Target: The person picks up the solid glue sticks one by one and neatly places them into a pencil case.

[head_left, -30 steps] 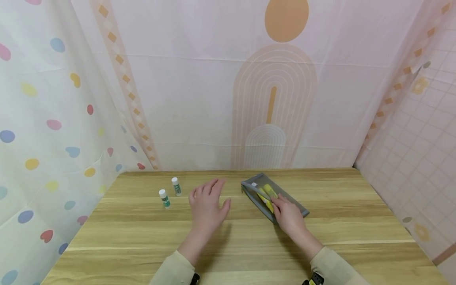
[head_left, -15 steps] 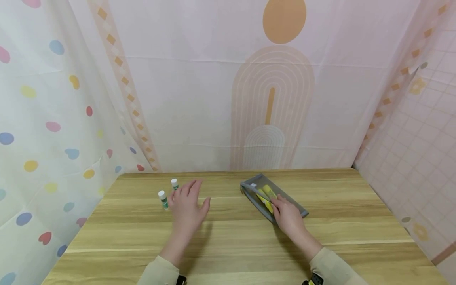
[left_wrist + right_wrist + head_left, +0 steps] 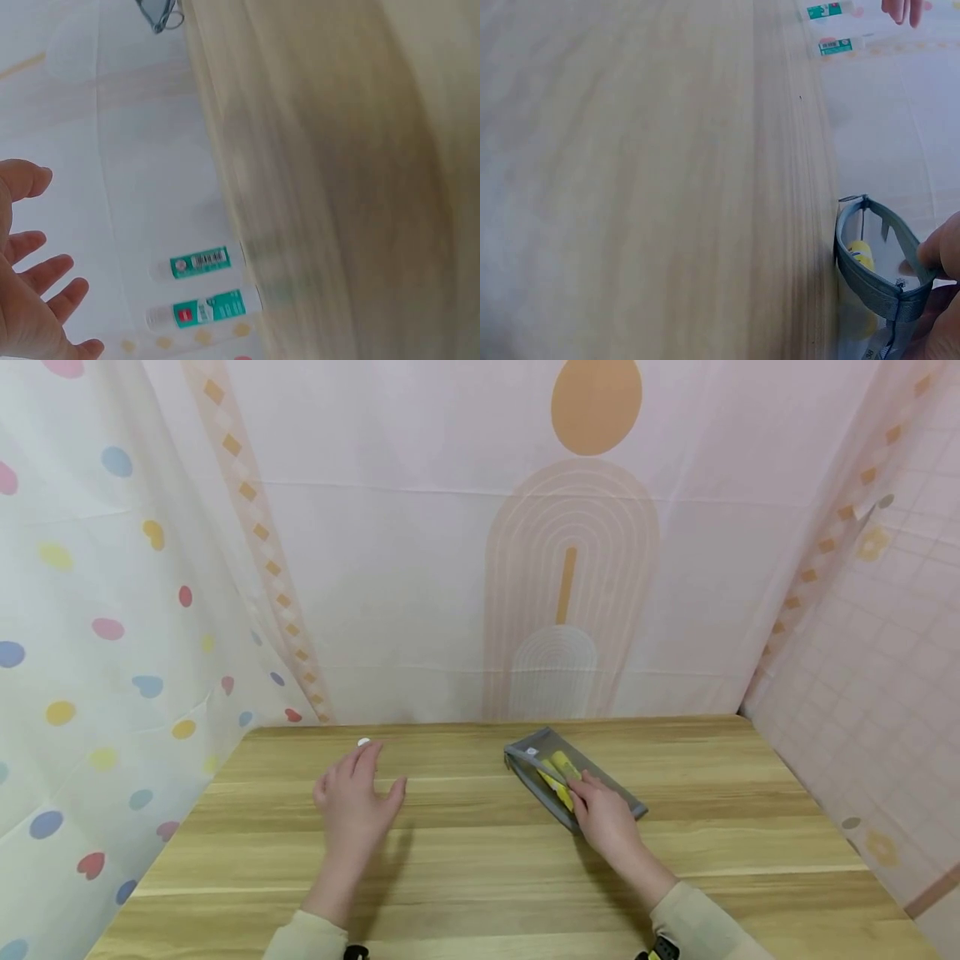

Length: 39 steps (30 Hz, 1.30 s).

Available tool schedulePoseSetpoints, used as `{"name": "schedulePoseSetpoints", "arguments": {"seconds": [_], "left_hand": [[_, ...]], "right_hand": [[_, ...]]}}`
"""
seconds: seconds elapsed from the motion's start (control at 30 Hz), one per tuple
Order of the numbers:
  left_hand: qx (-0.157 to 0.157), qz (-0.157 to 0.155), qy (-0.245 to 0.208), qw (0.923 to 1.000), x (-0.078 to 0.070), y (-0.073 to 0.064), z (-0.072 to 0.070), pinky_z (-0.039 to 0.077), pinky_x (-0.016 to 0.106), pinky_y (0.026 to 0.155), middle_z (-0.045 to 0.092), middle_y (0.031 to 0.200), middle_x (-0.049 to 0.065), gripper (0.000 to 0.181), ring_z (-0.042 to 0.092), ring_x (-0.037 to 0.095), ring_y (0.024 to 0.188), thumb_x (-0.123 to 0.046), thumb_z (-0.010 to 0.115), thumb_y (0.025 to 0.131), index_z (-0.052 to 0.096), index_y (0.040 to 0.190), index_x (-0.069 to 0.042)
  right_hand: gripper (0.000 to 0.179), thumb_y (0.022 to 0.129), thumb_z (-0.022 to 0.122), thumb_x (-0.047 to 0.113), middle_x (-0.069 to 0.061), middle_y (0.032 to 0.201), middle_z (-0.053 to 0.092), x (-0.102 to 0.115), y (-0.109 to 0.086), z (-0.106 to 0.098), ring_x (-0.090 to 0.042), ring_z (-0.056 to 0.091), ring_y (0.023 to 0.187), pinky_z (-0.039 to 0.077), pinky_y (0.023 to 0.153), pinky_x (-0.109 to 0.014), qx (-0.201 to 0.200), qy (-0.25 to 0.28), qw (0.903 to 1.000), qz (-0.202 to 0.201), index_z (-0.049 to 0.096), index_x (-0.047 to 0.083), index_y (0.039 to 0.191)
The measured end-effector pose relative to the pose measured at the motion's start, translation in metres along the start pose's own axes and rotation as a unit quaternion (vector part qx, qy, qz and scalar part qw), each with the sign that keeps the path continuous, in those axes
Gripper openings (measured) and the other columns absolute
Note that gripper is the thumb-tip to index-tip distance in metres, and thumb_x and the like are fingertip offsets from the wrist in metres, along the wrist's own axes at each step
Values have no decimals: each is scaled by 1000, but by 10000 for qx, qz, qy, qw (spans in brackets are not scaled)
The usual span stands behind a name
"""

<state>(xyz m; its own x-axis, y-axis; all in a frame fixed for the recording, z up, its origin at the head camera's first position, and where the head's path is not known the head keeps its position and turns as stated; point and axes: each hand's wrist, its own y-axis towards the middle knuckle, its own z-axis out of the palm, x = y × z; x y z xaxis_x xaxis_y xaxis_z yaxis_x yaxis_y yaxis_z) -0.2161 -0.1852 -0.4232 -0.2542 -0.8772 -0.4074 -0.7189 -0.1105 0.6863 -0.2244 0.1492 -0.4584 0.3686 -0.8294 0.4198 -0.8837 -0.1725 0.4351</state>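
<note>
Two white glue sticks with green labels stand upright on the left of the table; in the left wrist view I see the nearer glue stick [image 3: 210,309] and the other glue stick [image 3: 200,262] side by side. My left hand [image 3: 351,797], fingers spread and thumb apart, hovers in front of them and hides all but one white cap [image 3: 363,742] in the head view. The hand touches neither. My right hand [image 3: 606,810] pinches the rim of a grey see-through zip pouch [image 3: 542,733], holding its mouth apart. Yellow tube-like items [image 3: 860,253] lie inside the pouch.
A wooden table [image 3: 480,893] spreads below both hands. Patterned curtains [image 3: 420,568] rise behind its back edge and along both sides.
My left hand has moved left across the table to the glue sticks, covering them in the head view. My right hand keeps its grip on the pouch in the same place.
</note>
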Motion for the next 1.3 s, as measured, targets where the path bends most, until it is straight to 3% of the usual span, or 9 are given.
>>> {"name": "schedulePoseSetpoints", "arguments": {"seconds": [0.2, 0.43, 0.57, 0.83, 1.07, 1.2, 1.3], "left_hand": [[88, -510, -220, 9984, 11, 5, -8, 36, 67, 87, 64, 121, 23, 57, 56, 47, 110, -14, 85, 74, 61, 124, -2], [411, -1194, -700, 9895, 25, 13, -18, 40, 62, 99, 57, 129, 28, 59, 50, 48, 119, -13, 79, 82, 54, 131, 6], [710, -1772, -1052, 9760, 34, 16, -26, 39, 62, 102, 49, 139, 28, 62, 45, 48, 126, -15, 76, 87, 47, 138, 6], [1313, -2813, -1607, 9369, 56, 16, -35, 40, 58, 105, 37, 150, 27, 71, 36, 45, 134, -23, 70, 94, 34, 149, 3], [1615, -3131, -1912, 9162, 67, 15, -33, 39, 53, 108, 41, 146, 29, 70, 41, 45, 132, -22, 67, 95, 32, 148, 7], [1796, -3312, -2166, 9006, 72, 14, -31, 40, 50, 109, 41, 146, 30, 70, 43, 44, 132, -24, 66, 96, 31, 148, 7], [1855, -3403, -2232, 8944, 74, 13, -28, 41, 50, 108, 42, 145, 30, 69, 44, 44, 131, -23, 65, 97, 31, 149, 7]], "right_hand": [[23, 93, 67, 5, -31, 118, 63, -1, 1, 1, -45, 62, 110, 53, 89, -58, 28, 0, 10000, 62, 71, -5, 113], [23, 94, 67, 7, -31, 119, 63, -2, 1, 2, -45, 61, 111, 53, 90, -58, 62, -3, 9999, 84, 71, -5, 113], [23, 93, 67, 6, -31, 118, 63, -2, 1, 2, -45, 61, 111, 53, 89, -58, 42, 13, 10000, 54, 71, -5, 113], [23, 93, 67, 6, -31, 118, 63, -1, 1, 1, -45, 62, 110, 53, 89, -58, 39, -6, 10000, 56, 71, -4, 113], [23, 93, 67, 7, -30, 119, 63, -1, 1, 2, -44, 62, 111, 53, 90, -57, 53, 0, 10000, 82, 71, -4, 113], [23, 93, 67, 7, -31, 119, 63, -1, 1, 2, -45, 62, 110, 53, 90, -57, 55, -8, 10000, 72, 71, -4, 114], [23, 93, 67, 6, -31, 119, 63, -1, 1, 3, -45, 62, 110, 53, 89, -57, 38, -2, 10000, 55, 71, -4, 114]]}}
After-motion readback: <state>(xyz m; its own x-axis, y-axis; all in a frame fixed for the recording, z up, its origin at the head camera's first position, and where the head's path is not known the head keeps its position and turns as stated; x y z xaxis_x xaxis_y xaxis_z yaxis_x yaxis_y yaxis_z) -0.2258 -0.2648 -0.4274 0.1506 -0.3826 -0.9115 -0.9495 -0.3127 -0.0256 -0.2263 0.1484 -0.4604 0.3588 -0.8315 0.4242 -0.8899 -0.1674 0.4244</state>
